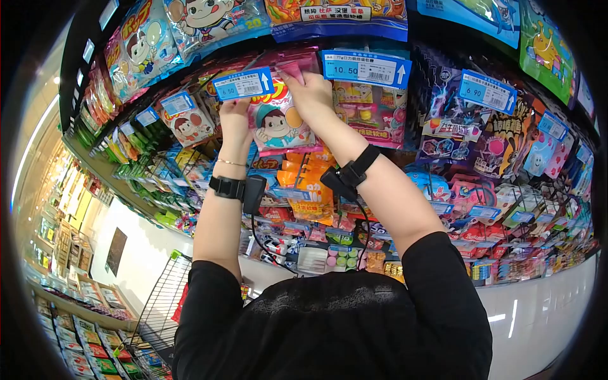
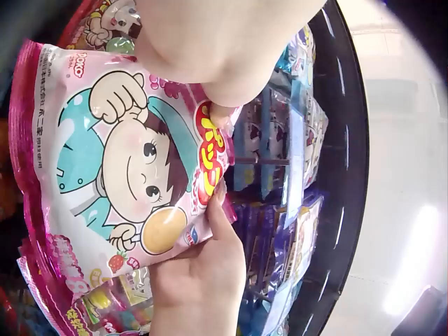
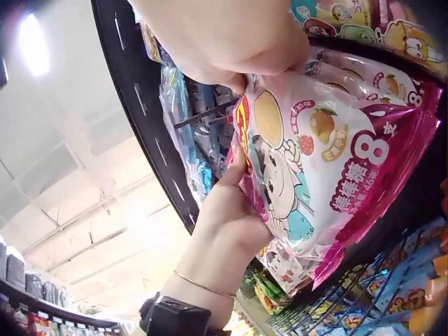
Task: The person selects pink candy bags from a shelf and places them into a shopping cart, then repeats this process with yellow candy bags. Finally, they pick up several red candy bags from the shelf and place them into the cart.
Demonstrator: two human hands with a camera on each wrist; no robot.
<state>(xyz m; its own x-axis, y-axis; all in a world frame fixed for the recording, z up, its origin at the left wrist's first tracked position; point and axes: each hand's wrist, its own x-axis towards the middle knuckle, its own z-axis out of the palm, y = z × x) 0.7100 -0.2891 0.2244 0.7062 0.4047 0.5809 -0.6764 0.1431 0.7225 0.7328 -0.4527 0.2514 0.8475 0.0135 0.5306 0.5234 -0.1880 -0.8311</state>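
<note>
A pink and white bag of lollipops (image 1: 278, 123), printed with a cartoon child in a teal cap, hangs upright among the racked sweets. My left hand (image 1: 234, 120) grips its upper left side, partly behind a price tag. At the upper right, my right hand (image 1: 311, 95) pinches the bag near its top edge. The left wrist view shows the bag's front (image 2: 133, 161) between both hands, with the right hand's (image 2: 199, 280) thumb on the printed face. In the right wrist view, the left hand (image 3: 227, 227) holds the bag's far side (image 3: 301, 161); more bags lie behind.
Blue price tags (image 1: 367, 68) jut out from the hooks around the hands. Purple candy bags (image 1: 449, 120) hang to the right, and orange packs (image 1: 307, 187) hang below. A wire cart (image 1: 158, 297) stands at lower left. Large bags (image 1: 215, 25) line the shelf above.
</note>
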